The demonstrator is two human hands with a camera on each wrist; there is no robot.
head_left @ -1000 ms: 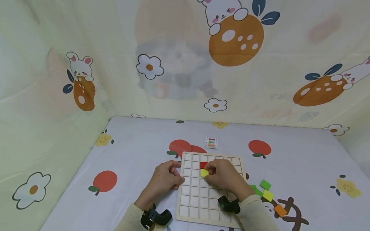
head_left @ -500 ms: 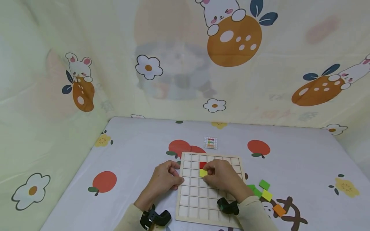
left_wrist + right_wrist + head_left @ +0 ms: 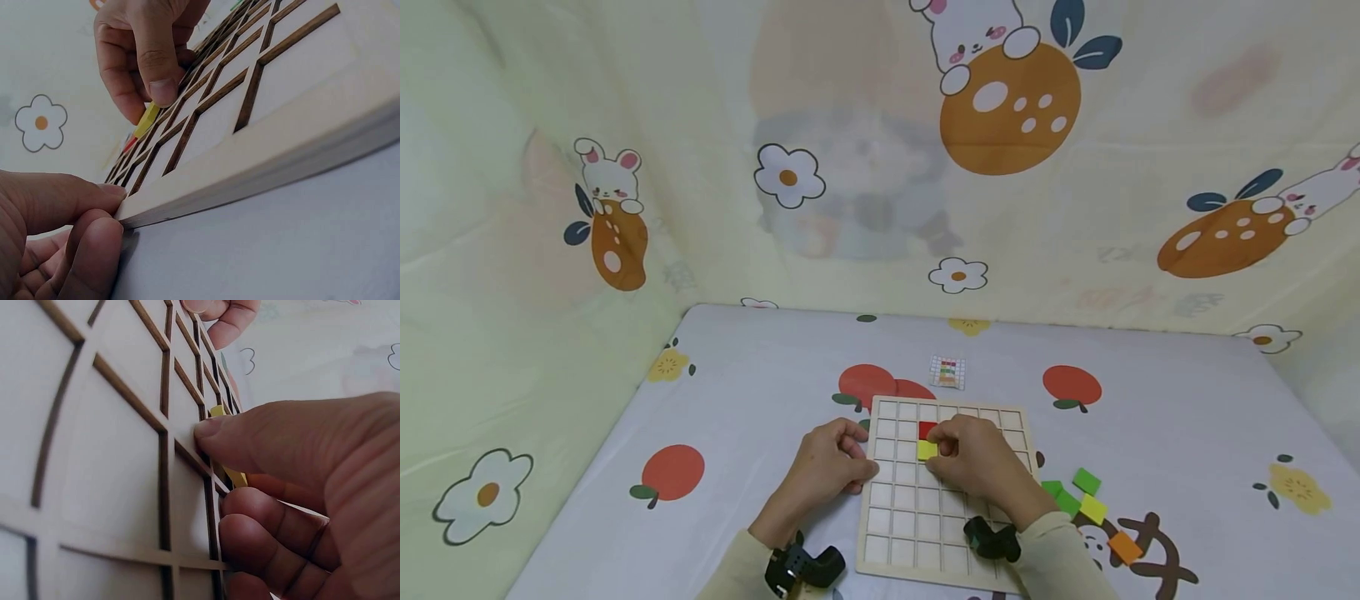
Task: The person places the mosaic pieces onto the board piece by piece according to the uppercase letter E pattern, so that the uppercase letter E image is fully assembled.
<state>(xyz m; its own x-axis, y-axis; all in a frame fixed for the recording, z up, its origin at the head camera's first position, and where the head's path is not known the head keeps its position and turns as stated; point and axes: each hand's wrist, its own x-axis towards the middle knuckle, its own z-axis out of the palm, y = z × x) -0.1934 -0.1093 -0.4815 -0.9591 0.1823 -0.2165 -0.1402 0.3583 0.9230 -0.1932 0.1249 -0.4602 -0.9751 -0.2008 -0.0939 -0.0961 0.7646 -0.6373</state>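
Observation:
A wooden grid board [image 3: 891, 548] lies on the table. My left hand [image 3: 826, 457] holds its left edge, the thumb on the rim and the curled fingers against the side, as the left wrist view shows. Over the board's upper middle, my right hand [image 3: 981, 454] pinches a yellow square tile [image 3: 927, 450] between thumb and fingers. In the left wrist view the yellow tile [image 3: 147, 120] stands tilted at the grid. Just beyond it, a red tile [image 3: 927, 430] sits in a cell, partly covered by the right fingers.
Right of the board lie loose tiles: several green ones [image 3: 1086, 480], a yellow one [image 3: 1093, 508] and an orange one [image 3: 1125, 547]. A small card with a coloured grid pattern [image 3: 947, 372] lies beyond the board. A printed curtain [image 3: 865, 283] hangs behind the table.

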